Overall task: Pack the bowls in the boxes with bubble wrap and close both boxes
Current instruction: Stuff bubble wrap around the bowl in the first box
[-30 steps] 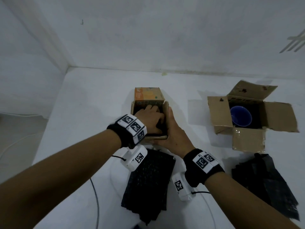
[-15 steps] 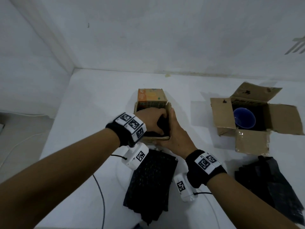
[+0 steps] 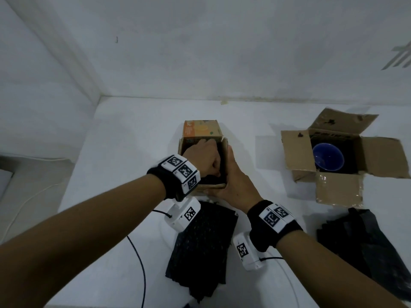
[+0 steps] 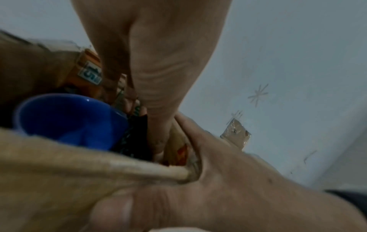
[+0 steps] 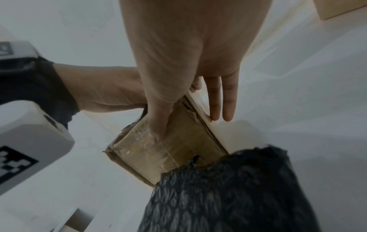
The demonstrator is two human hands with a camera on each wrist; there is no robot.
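A small cardboard box (image 3: 201, 130) with an orange printed flap stands mid-table. Inside it sits a blue bowl (image 4: 69, 119), with black bubble wrap (image 4: 135, 138) wedged between bowl and right wall. My left hand (image 3: 204, 158) is down in the box, thumb and fingers pinching that wrap. My right hand (image 3: 233, 181) lies flat against the box's outer right side, fingers (image 5: 222, 97) straight, thumb on the near wall. A second, larger box (image 3: 338, 190) at the right stands with all flaps open and holds another blue bowl (image 3: 328, 157).
One black bubble wrap sheet (image 3: 204, 247) lies on the white table (image 3: 133, 130) just in front of the small box, another bubble wrap sheet (image 3: 360, 245) in front of the larger box. White walls close the back and left. A black cable (image 3: 138, 258) runs near the front edge.
My left hand has shifted from the far left of the box's inside toward its right wall. The right hand has stayed against the box's side.
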